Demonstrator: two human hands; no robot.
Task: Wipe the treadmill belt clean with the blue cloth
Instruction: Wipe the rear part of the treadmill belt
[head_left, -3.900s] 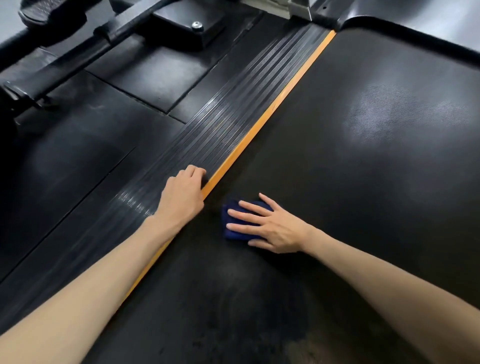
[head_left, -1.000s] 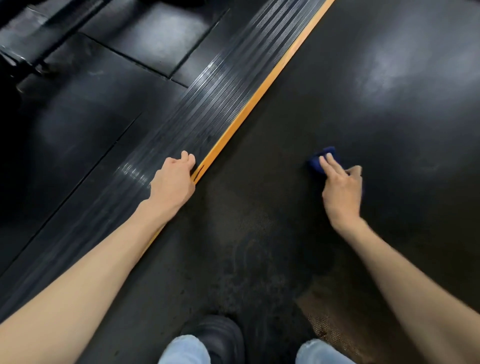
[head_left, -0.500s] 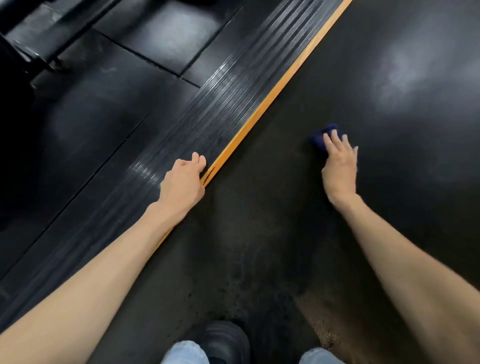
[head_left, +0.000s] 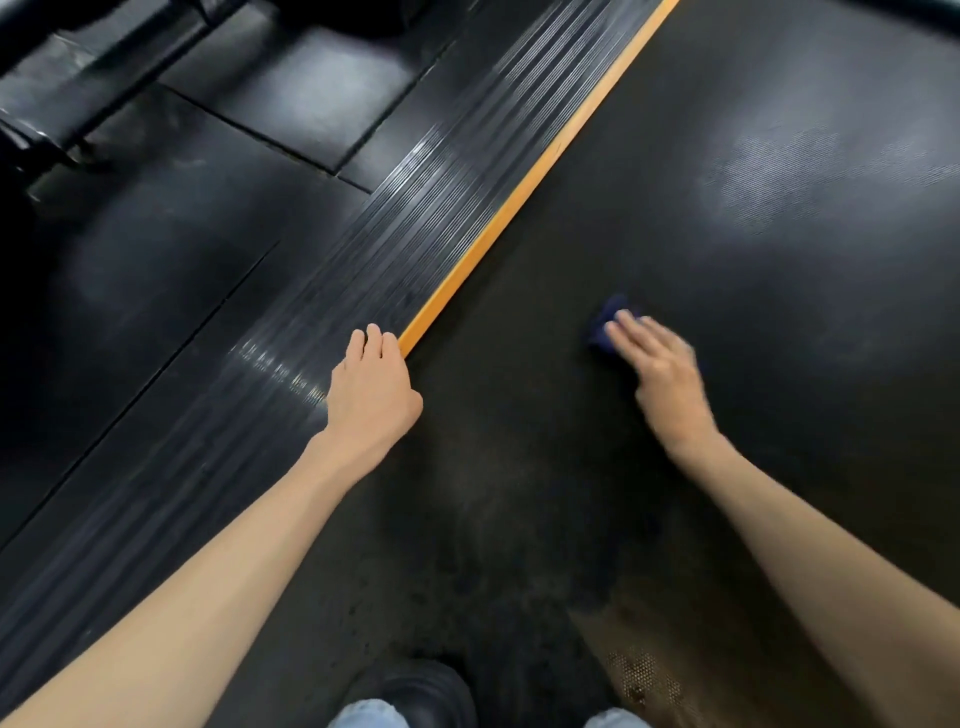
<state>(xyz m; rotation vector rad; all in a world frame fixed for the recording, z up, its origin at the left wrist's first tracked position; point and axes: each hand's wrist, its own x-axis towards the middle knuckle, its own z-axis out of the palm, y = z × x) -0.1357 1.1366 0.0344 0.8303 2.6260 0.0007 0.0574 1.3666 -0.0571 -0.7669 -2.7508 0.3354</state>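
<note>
Two hands appear, both ours. Our right hand (head_left: 661, 370), motion-blurred, lies with fingers extended flat upon the blue cloth (head_left: 604, 326), pressing it against the treadmill belt (head_left: 753, 291) at mid-width; only the cloth's far corner shows. Our left hand (head_left: 372, 396) rests on the ribbed side rail (head_left: 415, 223) just beside the orange strip (head_left: 519, 193), fingers bent; whether they hook an edge we cannot tell. Nearer us, the belt bears a worn brownish patch (head_left: 641, 675). A dark shoe (head_left: 415, 688) stands below. Black floor mats (head_left: 171, 244) lie left.
</note>
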